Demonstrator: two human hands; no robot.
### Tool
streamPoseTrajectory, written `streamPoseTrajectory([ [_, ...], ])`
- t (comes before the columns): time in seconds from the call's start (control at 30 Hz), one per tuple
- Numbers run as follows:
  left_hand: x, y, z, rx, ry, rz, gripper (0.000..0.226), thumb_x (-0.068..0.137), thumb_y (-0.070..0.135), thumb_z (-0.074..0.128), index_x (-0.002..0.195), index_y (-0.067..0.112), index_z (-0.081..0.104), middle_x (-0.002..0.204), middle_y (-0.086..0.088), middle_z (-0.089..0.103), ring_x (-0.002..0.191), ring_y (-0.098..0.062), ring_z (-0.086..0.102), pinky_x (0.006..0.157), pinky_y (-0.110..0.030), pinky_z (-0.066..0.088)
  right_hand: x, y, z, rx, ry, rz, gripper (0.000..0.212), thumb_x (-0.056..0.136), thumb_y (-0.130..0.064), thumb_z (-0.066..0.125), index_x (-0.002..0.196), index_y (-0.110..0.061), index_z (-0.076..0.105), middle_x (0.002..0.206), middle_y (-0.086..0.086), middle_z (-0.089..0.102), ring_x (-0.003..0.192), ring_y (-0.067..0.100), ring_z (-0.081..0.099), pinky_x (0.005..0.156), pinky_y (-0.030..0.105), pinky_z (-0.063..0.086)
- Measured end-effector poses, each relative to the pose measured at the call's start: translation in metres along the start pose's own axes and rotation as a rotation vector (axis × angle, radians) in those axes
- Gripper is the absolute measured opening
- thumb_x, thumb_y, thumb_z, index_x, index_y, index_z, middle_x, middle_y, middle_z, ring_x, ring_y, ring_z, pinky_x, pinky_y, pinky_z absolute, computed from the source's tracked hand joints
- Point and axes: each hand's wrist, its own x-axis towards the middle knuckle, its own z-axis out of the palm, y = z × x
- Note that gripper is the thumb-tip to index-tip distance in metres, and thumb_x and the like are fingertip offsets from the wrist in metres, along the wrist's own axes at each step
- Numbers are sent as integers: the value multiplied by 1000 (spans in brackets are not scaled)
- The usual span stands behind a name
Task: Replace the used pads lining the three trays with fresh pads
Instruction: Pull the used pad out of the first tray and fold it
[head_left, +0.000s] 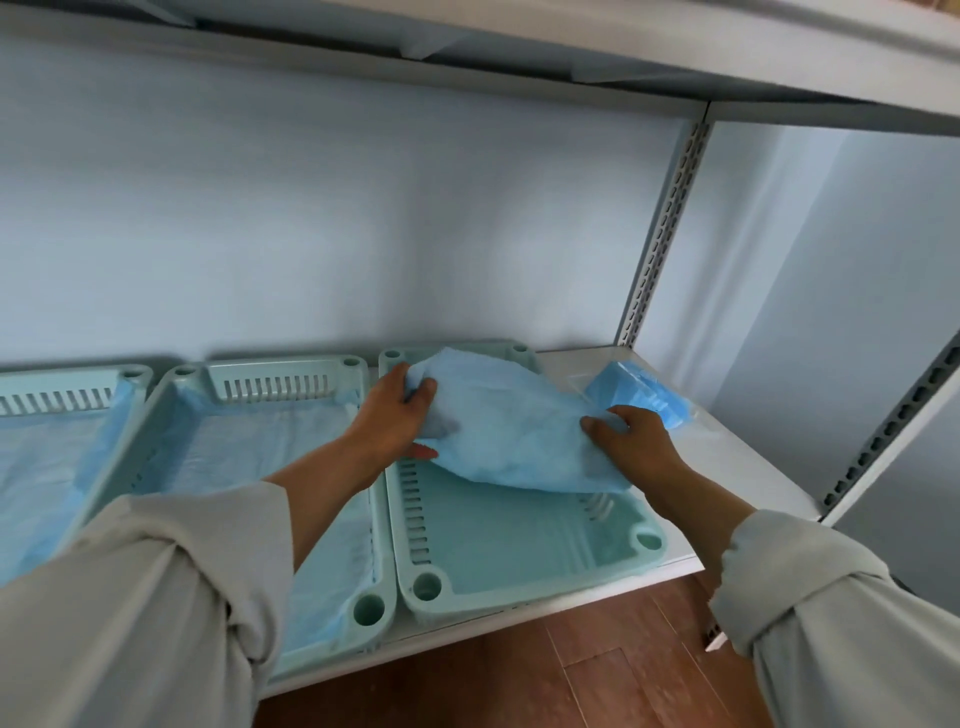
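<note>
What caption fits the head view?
Both hands lift a blue pad over the right tray.

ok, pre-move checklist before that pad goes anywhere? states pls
1. Left hand grips the blue pad: ok.
2. Right hand grips the pad's other end: ok.
3. Pad fully clear of the right tray: not ok, far part still over the tray's back end.
4. Right tray's near floor bare: ok.
5. Middle tray lined: ok.
6. Pad pack on the shelf beside the right tray: ok.
</note>
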Motion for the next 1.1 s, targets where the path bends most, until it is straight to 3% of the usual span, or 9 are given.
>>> streamPoseTrajectory([
  [0.17,18,13,-20,114,116,321,10,96,17,51,93,7,49,83,-11,52,81,-18,54,73,-46,58,-15,-9,15,146,-212,40,38,82,-42,68,83,-4,68,83,8,68,78,23,64,72,34,52],
  [0.27,17,16,-43,180,42,450,15,91,20,57,83,9,52,68,1,48,64,-7,45,66,-34,47,-29,-9,28,19,-502,75,29,77,-33,75,92,-8,71,100,14,73,90,26,70,87,43,55],
  [0.37,11,9,-64,330,110,451,24,85,33,57,70,17,47,63,-1,46,60,-14,42,59,-30,36,-37,-8,47,30,-548,79,38,76,-30,78,103,-4,70,105,16,72,95,28,70,89,49,54],
  [0.5,7,-7,-98,578,394,321,24,89,32,55,86,8,55,77,-13,61,79,-33,59,73,-39,45,-43,-27,70,200,-532,69,34,78,-31,75,104,-11,69,104,11,73,97,25,69,86,41,56],
  [0.6,-1,-22,-122,615,223,131,41,86,37,57,111,5,62,108,-15,68,104,-31,62,91,-42,48,-48,-24,73,87,-674,150,38,76,-27,78,108,-9,67,107,8,72,100,22,68,88,36,56],
  [0.7,-16,-28,-125,453,-53,132,32,86,31,64,102,3,66,99,-13,70,87,-17,61,81,-29,47,-54,-10,68,-33,-808,231,37,76,-22,77,109,-9,66,110,6,70,104,18,65,92,35,54],
  [0.83,-12,-21,-105,484,-73,235,17,92,20,57,93,5,64,84,-3,64,73,-8,54,62,-10,40,-42,-6,54,232,-634,301,32,82,-10,69,113,-3,63,108,14,70,96,25,68,78,34,59],
  [0.97,27,-16,-86,560,140,295,24,90,32,57,87,9,60,79,-7,64,73,-21,57,68,-30,45,-9,-3,45,604,-294,344,28,84,-3,66,111,4,62,87,12,73,72,22,71,71,36,59],
  [1.1,68,-1,-65,46,141,125,17,90,28,61,97,12,61,93,-8,63,86,-21,58,75,-32,47,25,9,53,750,-53,424,29,86,-11,67,110,3,61,74,18,72,55,20,65,65,34,59],
])
